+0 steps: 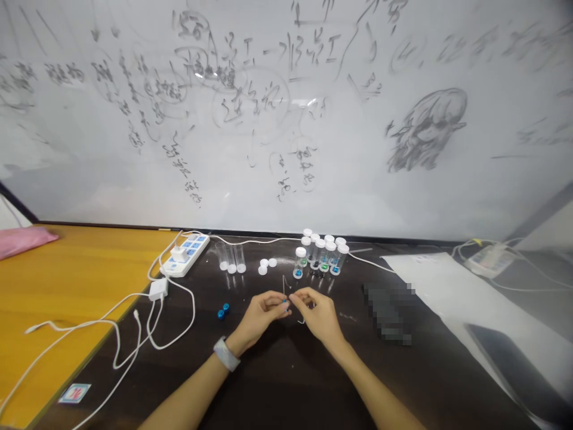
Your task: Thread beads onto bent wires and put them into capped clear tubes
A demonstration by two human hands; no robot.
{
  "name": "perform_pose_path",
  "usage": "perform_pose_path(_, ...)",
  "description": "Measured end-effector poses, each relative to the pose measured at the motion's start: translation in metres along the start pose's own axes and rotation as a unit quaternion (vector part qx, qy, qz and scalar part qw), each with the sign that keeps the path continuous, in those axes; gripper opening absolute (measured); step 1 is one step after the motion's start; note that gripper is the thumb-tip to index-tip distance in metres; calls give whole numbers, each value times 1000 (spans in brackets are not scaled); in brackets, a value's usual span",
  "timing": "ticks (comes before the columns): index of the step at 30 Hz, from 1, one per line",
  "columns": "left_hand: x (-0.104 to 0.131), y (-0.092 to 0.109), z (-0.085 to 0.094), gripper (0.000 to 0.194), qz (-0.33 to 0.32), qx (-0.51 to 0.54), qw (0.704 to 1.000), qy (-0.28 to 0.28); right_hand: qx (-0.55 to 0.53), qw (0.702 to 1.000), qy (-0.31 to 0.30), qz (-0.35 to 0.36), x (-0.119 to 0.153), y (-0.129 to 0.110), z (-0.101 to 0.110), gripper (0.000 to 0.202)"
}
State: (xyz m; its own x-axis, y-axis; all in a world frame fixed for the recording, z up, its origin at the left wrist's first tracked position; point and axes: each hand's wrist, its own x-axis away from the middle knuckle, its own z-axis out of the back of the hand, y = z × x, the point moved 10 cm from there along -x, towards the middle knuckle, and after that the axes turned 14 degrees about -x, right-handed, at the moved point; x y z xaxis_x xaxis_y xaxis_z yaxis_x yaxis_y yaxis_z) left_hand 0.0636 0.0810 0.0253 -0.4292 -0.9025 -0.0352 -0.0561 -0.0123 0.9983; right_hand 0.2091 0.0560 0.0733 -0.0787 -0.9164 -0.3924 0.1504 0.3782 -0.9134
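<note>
My left hand (267,310) and my right hand (316,310) meet fingertip to fingertip above the dark table. The left fingers pinch a small blue piece (284,301), mostly covered by them. A thin pale strand (283,285), string or wire, rises from between the fingers and bends over at its top. My right thumb and forefinger are closed right at the strand's lower end; what they pinch is too small to make out. A short pale hooked end (301,322) shows below the right fingers. Two shiny blue round pieces (223,310) lie left of my left hand.
Several white-capped clear tubes (320,254) with blue or green pieces inside stand behind my hands. Three uncapped tubes (231,260) and several loose white caps (264,263) are further left. A power strip (191,249), white cables (117,334) and a phone (514,364) flank the work area.
</note>
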Motion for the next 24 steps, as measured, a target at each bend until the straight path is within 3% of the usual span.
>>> perform_pose_path(1,-1,-1,5,35,2,11,1000,15,14,999,-37,3,0,-3,-1,23)
perform_pose_path(2,-3,-1,10,35,4,16,1000,26,23,993,-120,2,3,-5,-11,20)
perform_pose_path(5,-5,-4,19,40,16,13,999,45,22,928,-372,-19,33,-1,-40,11)
perform_pose_path(7,-5,-7,22,43,25,2,998,49,20,896,-442,-28,50,5,-48,13)
perform_pose_path(12,-5,-8,21,45,28,-15,999,43,36,882,-469,-21,62,15,-62,14)
perform_pose_path(19,-4,-6,21,44,28,-10,999,37,97,879,-468,8,65,8,-67,12)
perform_pose_path(22,-4,-5,19,44,24,-14,999,30,88,904,-419,9,53,2,-60,10)
perform_pose_path(24,-4,-4,18,44,17,-17,999,27,69,938,-341,6,37,-2,-48,13)
